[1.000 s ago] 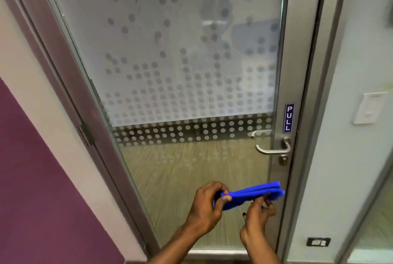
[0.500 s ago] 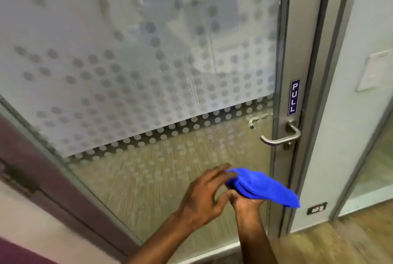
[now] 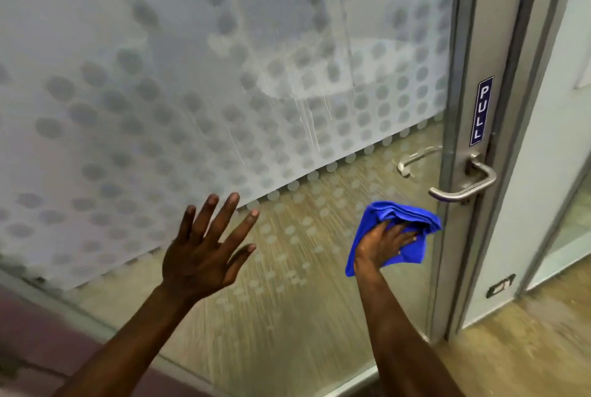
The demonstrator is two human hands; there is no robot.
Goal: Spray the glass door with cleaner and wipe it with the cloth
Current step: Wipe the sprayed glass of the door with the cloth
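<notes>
The glass door (image 3: 287, 44) fills the view, frosted with a dot pattern above and clear below, with wet streaks running down its middle. My right hand (image 3: 382, 244) presses a folded blue cloth (image 3: 404, 220) flat against the clear lower glass, just left of the door's metal stile. My left hand (image 3: 208, 246) is raised with fingers spread, empty, at the edge of the frosted band; whether it touches the glass I cannot tell. No spray bottle is in view.
A metal lever handle (image 3: 463, 185) sticks out just up and right of the cloth, under a blue PULL sign (image 3: 481, 110). A pale wall (image 3: 543, 172) with a socket (image 3: 500, 284) stands to the right. A maroon wall (image 3: 48, 332) lies at the lower left.
My hands have parted: the left let go of the cloth and opened, moving left. The right carried the cloth up and right and flattened it on the glass. The view moved closer.
</notes>
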